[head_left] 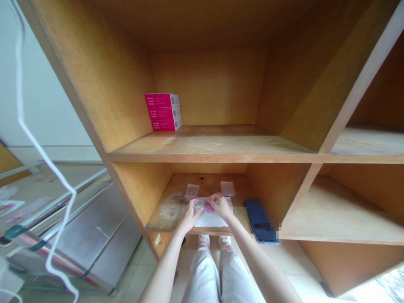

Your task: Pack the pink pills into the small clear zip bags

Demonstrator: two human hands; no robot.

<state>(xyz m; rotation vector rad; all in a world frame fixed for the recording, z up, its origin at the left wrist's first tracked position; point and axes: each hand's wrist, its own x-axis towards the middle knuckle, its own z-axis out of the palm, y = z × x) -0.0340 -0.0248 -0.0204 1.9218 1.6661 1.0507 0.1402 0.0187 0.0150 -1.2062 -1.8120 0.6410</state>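
Observation:
Small pink beads (208, 207) lie in a pile on a white sheet (211, 220) on the lower shelf. My left hand (190, 216) is at the left side of the sheet, its thumb and fingers apart around the edge of something clear whose outline is faint. At the pile's right side is my right hand (221, 205), fingertips pinched together at the beads; what they hold is too small to make out. Behind my left hand lies a clear bag (192, 191) with pink beads in it. Another clear bag (227, 188) lies behind my right hand.
A dark phone (261, 221) lies at the shelf's right front. Three stacked pink boxes (163, 112) stand on the upper shelf (214, 145). At the left are a metal cart (94, 240) and a hanging white cable (63, 179).

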